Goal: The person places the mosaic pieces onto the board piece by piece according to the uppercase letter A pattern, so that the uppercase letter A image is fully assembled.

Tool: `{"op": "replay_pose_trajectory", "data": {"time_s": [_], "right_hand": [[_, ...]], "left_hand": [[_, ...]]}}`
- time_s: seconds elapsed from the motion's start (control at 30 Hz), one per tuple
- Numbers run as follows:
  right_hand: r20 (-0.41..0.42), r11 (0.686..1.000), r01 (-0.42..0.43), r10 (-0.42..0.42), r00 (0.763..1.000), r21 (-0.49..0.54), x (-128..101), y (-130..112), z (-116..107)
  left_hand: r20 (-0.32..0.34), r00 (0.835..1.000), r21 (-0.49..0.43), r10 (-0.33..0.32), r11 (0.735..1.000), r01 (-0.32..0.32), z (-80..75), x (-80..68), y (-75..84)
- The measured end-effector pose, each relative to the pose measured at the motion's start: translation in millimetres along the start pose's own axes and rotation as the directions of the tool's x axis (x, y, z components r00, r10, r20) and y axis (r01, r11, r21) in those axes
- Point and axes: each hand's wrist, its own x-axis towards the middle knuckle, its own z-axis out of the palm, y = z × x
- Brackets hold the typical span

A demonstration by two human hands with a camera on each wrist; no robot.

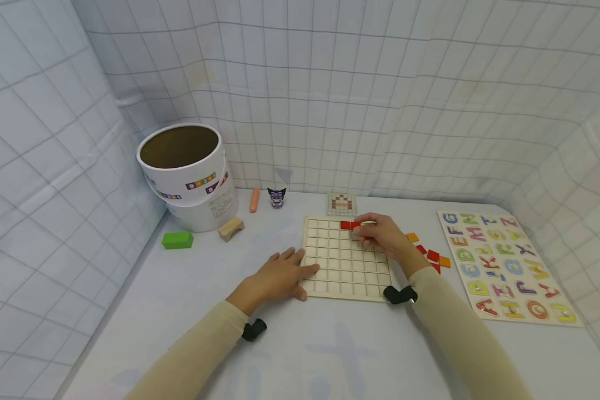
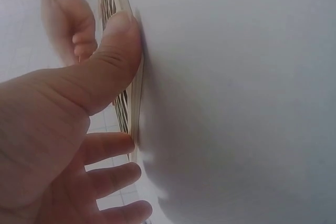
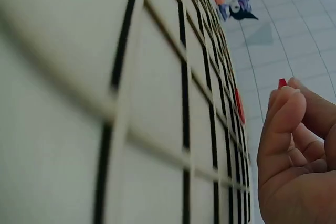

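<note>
A wooden grid board [image 1: 336, 262] with square cells lies flat on the table. My left hand [image 1: 280, 273] rests at its left edge with fingers spread; the thumb touches the board's side in the left wrist view. At the board's far edge, my right hand [image 1: 381, 238] pinches a small red tile [image 3: 282, 83] between thumb and fingertips. Another red tile [image 1: 345, 225] sits in the far row, just left of those fingertips. Several loose red and orange tiles [image 1: 433, 255] lie right of the board, partly behind the right forearm.
A small pattern card [image 1: 342, 204] lies behind the board. An alphabet board [image 1: 510, 266] is at the right. To the left stand a white bucket [image 1: 195, 191], a green block [image 1: 177, 240], a wooden arch block [image 1: 231, 228], an orange stick [image 1: 254, 200] and a purple-black figurine [image 1: 277, 198].
</note>
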Motion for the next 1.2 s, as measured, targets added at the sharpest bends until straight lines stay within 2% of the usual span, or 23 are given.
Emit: {"op": "replay_pose_trajectory", "data": {"time_s": [0.1, 0.17, 0.3, 0.4, 0.5, 0.67, 0.87, 0.93, 1.03, 1.13, 1.2], "right_hand": [[0.056, 0.988, 0.008, 0.001, 0.998, -0.151, 8.6, -6.6, 21.0], [0.080, 0.966, 0.011, 0.010, 0.997, -0.257, 14.2, -9.1, 31.4], [0.083, 0.875, 0.069, -0.033, 0.996, -0.480, 21.2, -9.3, 44.7], [0.056, 0.798, 0.087, -0.067, 0.996, -0.597, 23.1, -9.8, 49.3], [0.042, 0.767, 0.089, -0.082, 0.996, -0.636, 23.3, -10.6, 50.8], [0.036, 0.765, 0.082, -0.076, 0.996, -0.639, 23.8, -11.8, 51.4], [0.037, 0.725, 0.090, -0.089, 0.995, -0.683, 24.6, -11.5, 46.8], [0.053, 0.741, 0.107, -0.096, 0.994, -0.663, 21.0, -12.8, 43.0], [0.090, 0.808, 0.145, -0.114, 0.989, -0.571, 8.1, -15.9, 28.9], [0.103, 0.884, 0.153, -0.120, 0.987, -0.441, -12.9, -17.6, 0.7], [0.066, 0.905, 0.125, -0.107, 0.992, -0.407, -28.0, -16.4, -23.4]], "left_hand": [[0.008, 1.000, -0.004, -0.006, 1.000, 0.006, 0.0, 1.4, 1.0], [0.013, 1.000, -0.002, -0.011, 1.000, 0.011, 0.2, 1.5, 1.5], [0.010, 1.000, 0.007, -0.013, 1.000, 0.013, 0.9, 0.7, 2.2], [0.006, 1.000, 0.008, -0.007, 1.000, 0.007, 1.0, 0.2, 1.7], [0.002, 1.000, 0.005, -0.001, 1.000, 0.001, 0.6, -0.3, 1.1], [-0.002, 1.000, 0.008, 0.000, 1.000, 0.000, -0.1, -0.5, 0.7], [-0.003, 1.000, 0.015, -0.002, 1.000, 0.002, -1.3, 0.4, 0.4], [-0.001, 1.000, 0.016, -0.008, 1.000, 0.008, -2.3, 0.6, 0.5], [0.008, 1.000, 0.011, -0.019, 1.000, 0.019, -3.4, 0.1, 1.2], [0.012, 1.000, 0.000, -0.023, 1.000, 0.023, -3.6, -1.8, 1.8], [0.012, 1.000, -0.001, -0.025, 1.000, 0.025, -3.4, -3.2, 1.9]]}}
